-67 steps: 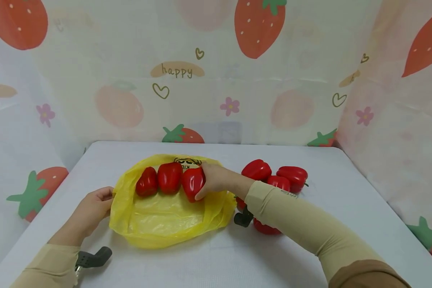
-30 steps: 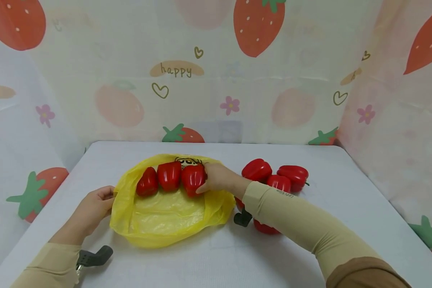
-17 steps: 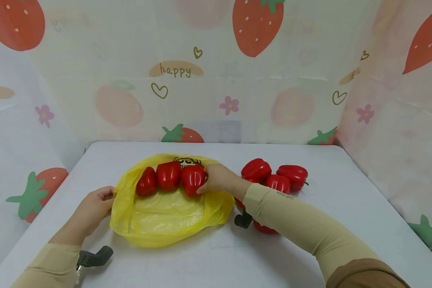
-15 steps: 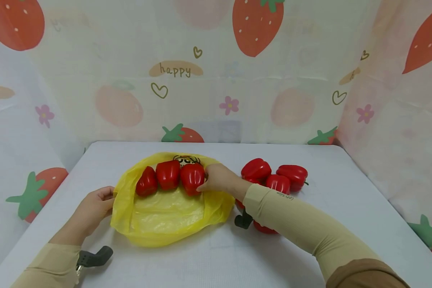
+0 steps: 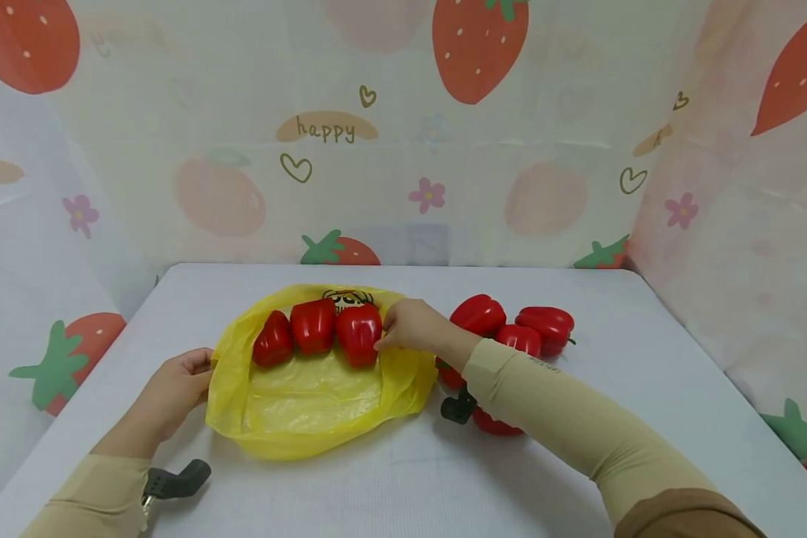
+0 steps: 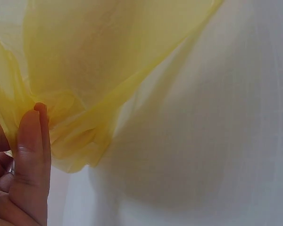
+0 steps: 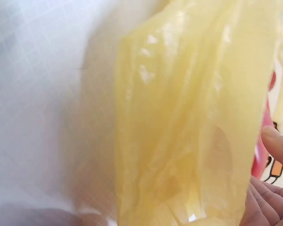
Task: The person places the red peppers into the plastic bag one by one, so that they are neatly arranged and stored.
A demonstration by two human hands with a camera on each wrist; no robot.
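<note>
A yellow plastic bag (image 5: 316, 441) lies on the table with its mouth spread wide. My left hand (image 5: 178, 388) pinches its left rim between thumb and fingers; the left wrist view shows the gathered film (image 6: 80, 127) at the fingertips. Three red bell peppers sit in a row along the bag's far side: a left one (image 5: 273, 340), a middle one (image 5: 313, 327) and a right one (image 5: 359, 335). My right hand (image 5: 417, 326) is at the right pepper's side, thumb tip by its edge, fingers loosened from round it. In the right wrist view, bag film hides most of that pepper.
To the right lie several more red bell peppers (image 5: 479, 315), partly behind my right forearm, one with a green stem (image 5: 546, 329) at the outer side. A white table (image 5: 390, 493) bears everything. Black wrist mounts (image 5: 178, 480) stick out below each arm.
The right pepper has been set upright beside the middle one. My right hand has eased off it and drawn slightly right. My left hand keeps its hold on the bag's rim.
</note>
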